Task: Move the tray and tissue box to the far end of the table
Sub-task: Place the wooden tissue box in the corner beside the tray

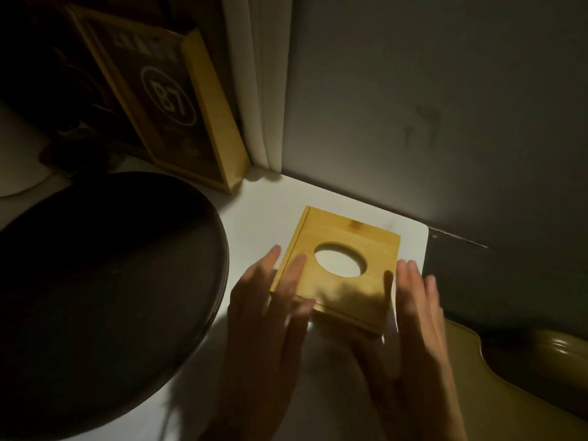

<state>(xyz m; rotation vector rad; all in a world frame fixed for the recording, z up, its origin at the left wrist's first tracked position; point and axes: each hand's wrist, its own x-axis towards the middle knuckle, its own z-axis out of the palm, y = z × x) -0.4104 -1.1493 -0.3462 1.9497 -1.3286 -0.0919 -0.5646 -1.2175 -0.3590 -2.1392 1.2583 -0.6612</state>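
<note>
A square wooden tissue box point(342, 281) with a round hole in its lid sits on the white table point(264, 218), close to the far right corner by the wall. My left hand point(270, 300) lies at the box's left edge, fingers straight and spread, with fingertips and thumb touching the lid. Blurred by motion, my right hand point(413, 307) is beside the box's right edge, its fingers straight and its thumb along the side. Neither hand is closed around the box. A large dark round tray point(105, 281) fills the table's left side, apart from the box.
A wood-framed dark sign marked "B7" point(168, 100) leans at the back left by a pale curtain point(257, 81). The grey wall point(413, 106) runs just behind the box. A mustard-coloured chair or cushion point(509, 370) sits beyond the table's right edge.
</note>
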